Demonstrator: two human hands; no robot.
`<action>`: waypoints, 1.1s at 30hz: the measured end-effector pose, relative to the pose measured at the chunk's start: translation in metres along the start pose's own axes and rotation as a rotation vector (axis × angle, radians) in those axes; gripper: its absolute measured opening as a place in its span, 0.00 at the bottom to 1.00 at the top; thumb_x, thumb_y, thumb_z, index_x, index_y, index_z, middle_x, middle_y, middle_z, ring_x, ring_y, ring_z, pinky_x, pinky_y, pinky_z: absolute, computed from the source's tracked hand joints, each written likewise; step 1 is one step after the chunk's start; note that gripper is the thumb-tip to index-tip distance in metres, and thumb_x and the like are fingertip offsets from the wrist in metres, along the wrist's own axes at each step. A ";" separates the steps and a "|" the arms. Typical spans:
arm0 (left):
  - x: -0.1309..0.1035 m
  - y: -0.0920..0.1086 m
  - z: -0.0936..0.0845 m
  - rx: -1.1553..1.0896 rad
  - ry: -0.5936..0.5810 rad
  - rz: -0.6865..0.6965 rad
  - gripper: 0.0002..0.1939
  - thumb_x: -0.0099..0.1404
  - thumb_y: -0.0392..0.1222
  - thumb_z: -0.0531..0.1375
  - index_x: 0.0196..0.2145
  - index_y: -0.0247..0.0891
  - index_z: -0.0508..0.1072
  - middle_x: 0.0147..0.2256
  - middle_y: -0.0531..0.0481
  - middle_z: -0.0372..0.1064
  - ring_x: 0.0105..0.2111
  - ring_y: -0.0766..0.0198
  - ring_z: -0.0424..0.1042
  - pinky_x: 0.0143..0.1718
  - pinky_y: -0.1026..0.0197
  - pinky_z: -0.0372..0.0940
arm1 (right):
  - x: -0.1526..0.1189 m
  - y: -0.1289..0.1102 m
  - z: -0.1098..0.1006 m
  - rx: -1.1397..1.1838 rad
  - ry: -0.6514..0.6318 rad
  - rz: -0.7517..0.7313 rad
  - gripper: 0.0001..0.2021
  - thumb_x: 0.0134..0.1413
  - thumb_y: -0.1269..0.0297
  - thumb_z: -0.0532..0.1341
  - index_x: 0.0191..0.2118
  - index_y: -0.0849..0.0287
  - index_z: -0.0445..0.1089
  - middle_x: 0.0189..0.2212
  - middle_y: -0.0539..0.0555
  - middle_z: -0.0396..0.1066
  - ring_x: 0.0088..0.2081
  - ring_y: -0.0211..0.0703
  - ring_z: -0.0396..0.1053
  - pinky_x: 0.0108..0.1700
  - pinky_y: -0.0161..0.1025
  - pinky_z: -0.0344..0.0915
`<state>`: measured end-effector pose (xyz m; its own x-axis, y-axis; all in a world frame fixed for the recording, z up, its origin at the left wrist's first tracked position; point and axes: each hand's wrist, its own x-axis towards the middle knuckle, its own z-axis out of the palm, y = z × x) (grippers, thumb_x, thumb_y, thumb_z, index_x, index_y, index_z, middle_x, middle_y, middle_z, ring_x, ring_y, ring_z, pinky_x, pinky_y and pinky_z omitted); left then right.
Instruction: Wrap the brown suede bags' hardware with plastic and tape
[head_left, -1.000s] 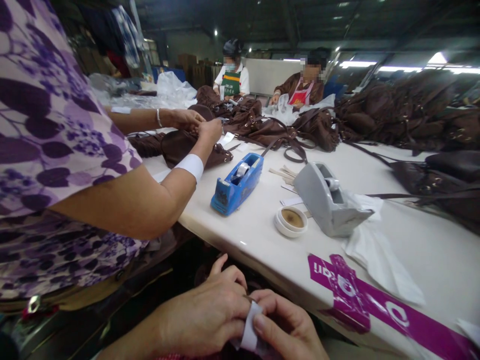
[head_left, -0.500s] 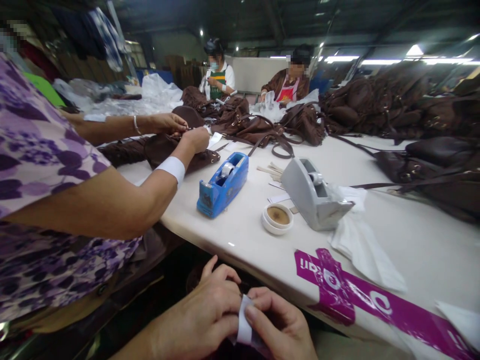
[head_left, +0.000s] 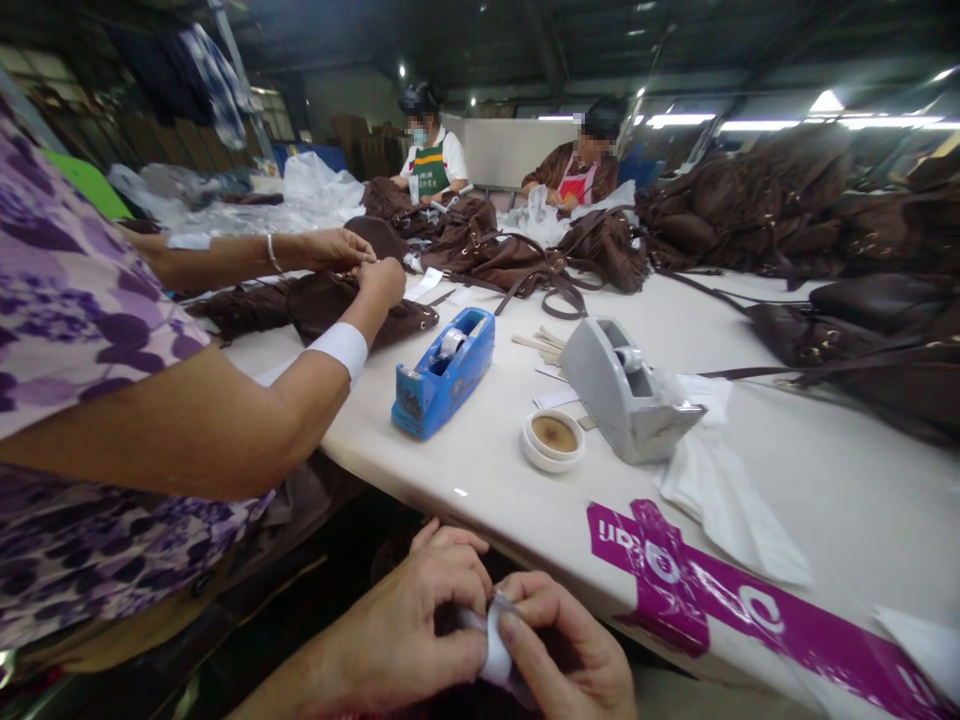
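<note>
Low in the head view, a small white strip [head_left: 496,645] is pinched between my two hands, in front of the table's near edge. My left hand [head_left: 420,620] has its fingers curled and closed on the strip's left side. Thumb and fingers of my right hand [head_left: 562,640] press on its right side. Whatever lies beneath the strip is dark and cannot be made out. Beyond my hands, on the white table [head_left: 450,495], are a blue tape dispenser [head_left: 446,375], a round white tub with a brown top [head_left: 553,440] and a grey tape dispenser [head_left: 630,390].
At the left, a person in a purple floral top [head_left: 82,330] reaches over the table, hands on a brown bag [head_left: 330,305]. More brown bags [head_left: 750,210] are piled at the back and right. Purple tape [head_left: 667,570] crosses the front edge; a white cloth [head_left: 727,500] lies nearby.
My left hand's fingers have curled in around the strip, which is now more folded between my hands. The neighbouring person's nearer hand has shifted slightly left. The far workers' hands have moved lower.
</note>
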<state>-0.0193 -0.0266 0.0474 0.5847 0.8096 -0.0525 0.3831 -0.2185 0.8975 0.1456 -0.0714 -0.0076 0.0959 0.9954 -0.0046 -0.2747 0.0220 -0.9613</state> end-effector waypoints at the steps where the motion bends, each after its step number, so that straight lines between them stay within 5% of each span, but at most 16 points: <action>1: -0.001 -0.001 0.000 -0.035 -0.002 0.009 0.07 0.53 0.31 0.60 0.23 0.40 0.65 0.30 0.55 0.68 0.48 0.59 0.65 0.63 0.55 0.45 | 0.000 0.000 0.001 0.005 0.006 0.012 0.16 0.48 0.54 0.71 0.22 0.58 0.69 0.28 0.52 0.70 0.30 0.41 0.69 0.36 0.35 0.69; 7: -0.002 0.005 0.000 -0.122 0.002 -0.135 0.02 0.54 0.34 0.56 0.25 0.38 0.66 0.37 0.51 0.68 0.44 0.60 0.65 0.49 0.61 0.57 | 0.002 -0.003 0.005 -0.026 0.065 -0.026 0.15 0.49 0.54 0.70 0.22 0.58 0.70 0.29 0.53 0.71 0.31 0.41 0.69 0.34 0.33 0.69; 14: -0.001 0.001 0.006 -0.161 0.075 -0.184 0.02 0.53 0.36 0.58 0.27 0.37 0.71 0.34 0.51 0.70 0.40 0.60 0.65 0.43 0.62 0.58 | 0.005 -0.001 0.006 -0.003 0.089 -0.078 0.14 0.50 0.59 0.70 0.23 0.58 0.68 0.28 0.50 0.69 0.30 0.39 0.68 0.33 0.32 0.67; 21: -0.004 -0.001 0.004 -0.382 0.144 -0.242 0.08 0.54 0.38 0.58 0.34 0.39 0.64 0.30 0.55 0.65 0.30 0.66 0.62 0.30 0.65 0.57 | 0.009 0.005 0.001 -0.107 0.113 -0.208 0.10 0.53 0.63 0.68 0.25 0.58 0.69 0.30 0.51 0.70 0.27 0.36 0.67 0.29 0.32 0.64; 33: -0.004 -0.006 0.009 -0.384 0.076 -0.353 0.07 0.56 0.40 0.57 0.30 0.35 0.73 0.26 0.56 0.62 0.27 0.67 0.62 0.29 0.65 0.56 | 0.011 0.011 0.008 -0.218 0.130 -0.317 0.09 0.56 0.68 0.65 0.26 0.56 0.68 0.30 0.49 0.71 0.33 0.37 0.70 0.33 0.30 0.66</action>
<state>-0.0177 -0.0335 0.0383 0.4081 0.8383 -0.3616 0.2496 0.2786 0.9274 0.1361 -0.0597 -0.0165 0.2677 0.9220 0.2797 -0.0045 0.2915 -0.9566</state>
